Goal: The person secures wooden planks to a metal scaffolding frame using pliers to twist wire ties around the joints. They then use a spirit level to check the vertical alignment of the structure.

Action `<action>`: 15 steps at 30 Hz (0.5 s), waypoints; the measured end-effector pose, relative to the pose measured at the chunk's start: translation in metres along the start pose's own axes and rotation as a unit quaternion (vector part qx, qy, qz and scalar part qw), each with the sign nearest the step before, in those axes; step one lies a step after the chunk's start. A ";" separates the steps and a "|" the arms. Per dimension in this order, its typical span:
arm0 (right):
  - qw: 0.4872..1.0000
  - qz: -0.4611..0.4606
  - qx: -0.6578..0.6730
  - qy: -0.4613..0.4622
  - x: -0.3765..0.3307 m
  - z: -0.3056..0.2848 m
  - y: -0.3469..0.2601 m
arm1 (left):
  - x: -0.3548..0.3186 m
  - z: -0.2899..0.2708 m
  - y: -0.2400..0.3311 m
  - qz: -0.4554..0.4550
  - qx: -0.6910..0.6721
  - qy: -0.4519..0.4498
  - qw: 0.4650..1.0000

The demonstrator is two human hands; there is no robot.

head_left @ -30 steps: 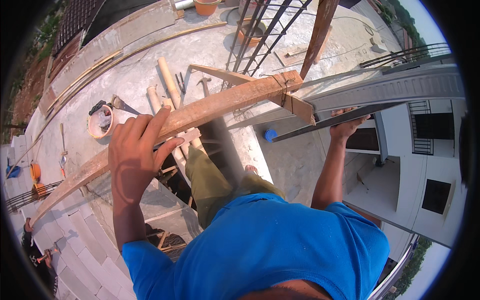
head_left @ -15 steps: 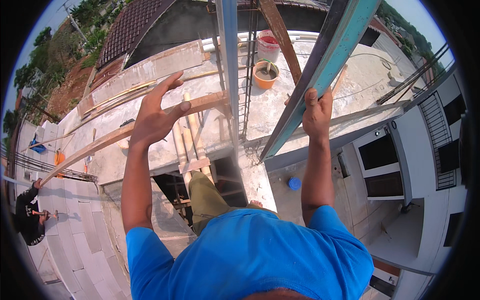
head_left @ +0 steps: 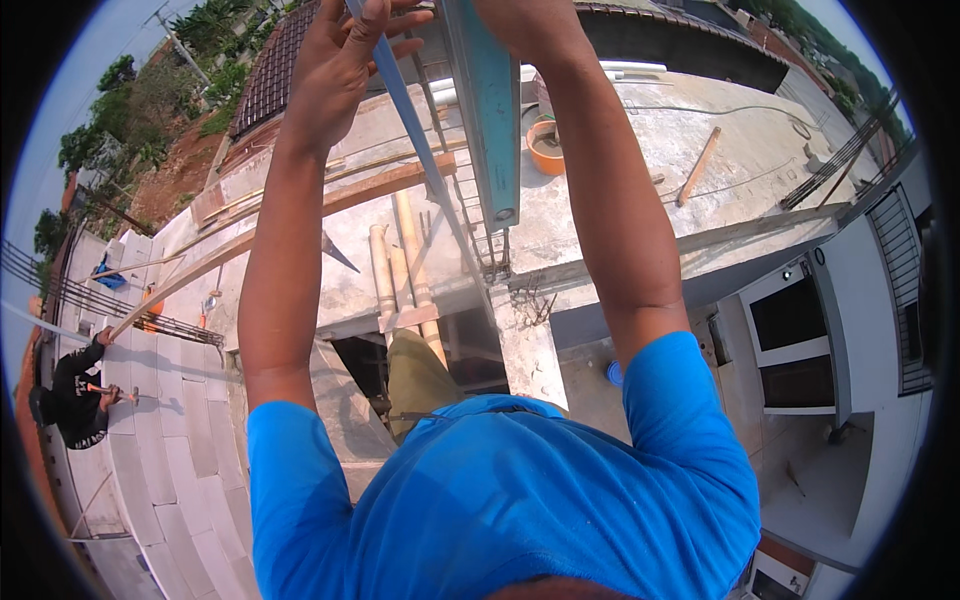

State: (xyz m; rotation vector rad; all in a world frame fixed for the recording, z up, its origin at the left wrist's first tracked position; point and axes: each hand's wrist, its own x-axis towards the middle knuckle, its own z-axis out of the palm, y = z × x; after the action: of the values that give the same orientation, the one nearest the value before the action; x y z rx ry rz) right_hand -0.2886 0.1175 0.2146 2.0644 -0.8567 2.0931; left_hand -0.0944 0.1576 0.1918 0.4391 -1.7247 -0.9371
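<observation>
A long teal metal beam [head_left: 496, 140] hangs ahead of me, its lower end with a round hole over the rebar column. Holding it near the top of the view is my right hand [head_left: 525, 25]; its fingers are mostly hidden behind the beam and the view's edge. My left hand [head_left: 340, 75] is raised with fingers stretched apart around a thin blue-grey bar [head_left: 420, 140]. The bar crosses between its thumb and fingers, and whether they touch is unclear. That bar slants down to the concrete ledge [head_left: 528, 340] by the rebar.
Below me is an opening crossed by bamboo poles [head_left: 404, 260]. A wooden plank [head_left: 390, 180] runs left toward a co-worker [head_left: 75, 390] with a hammer at a block wall [head_left: 190, 430]. An orange bucket [head_left: 545, 150] stands on the concrete slab [head_left: 640, 150]. Right of the ledge is a drop.
My right hand has moved up and left with the teal beam, which now hangs more upright, its lower end raised off the ledge. My left hand has risen, and the blue-grey bar slants more.
</observation>
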 end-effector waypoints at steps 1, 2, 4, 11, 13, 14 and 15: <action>1.000 -0.012 0.000 0.001 0.013 0.004 0.000 | 0.005 0.000 0.007 0.009 -0.016 -0.011 1.000; 1.000 -0.023 0.003 0.004 0.026 0.010 -0.002 | 0.009 -0.001 0.012 0.017 -0.031 -0.021 0.999; 1.000 -0.017 0.003 -0.025 0.060 -0.010 -0.021 | 0.026 0.010 0.016 0.051 -0.099 -0.044 0.993; 0.991 0.049 0.121 -0.034 0.118 0.022 -0.055 | 0.045 0.007 0.046 0.047 0.056 0.068 0.995; 0.977 0.018 0.200 -0.072 0.144 0.033 -0.012 | 0.065 0.008 0.019 0.058 0.086 0.124 0.987; 0.976 0.030 0.206 -0.062 0.142 0.045 -0.019 | 0.065 -0.003 0.016 0.062 0.121 0.162 0.977; 0.977 0.043 0.204 -0.051 0.141 0.049 -0.027 | 0.061 -0.003 0.022 0.073 0.108 0.129 0.983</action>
State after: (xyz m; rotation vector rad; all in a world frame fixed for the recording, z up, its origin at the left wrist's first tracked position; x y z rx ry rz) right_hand -0.2453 0.0734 0.3532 2.3863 -0.5706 2.3934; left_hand -0.1101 0.1277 0.2476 0.5431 -1.6001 -0.5638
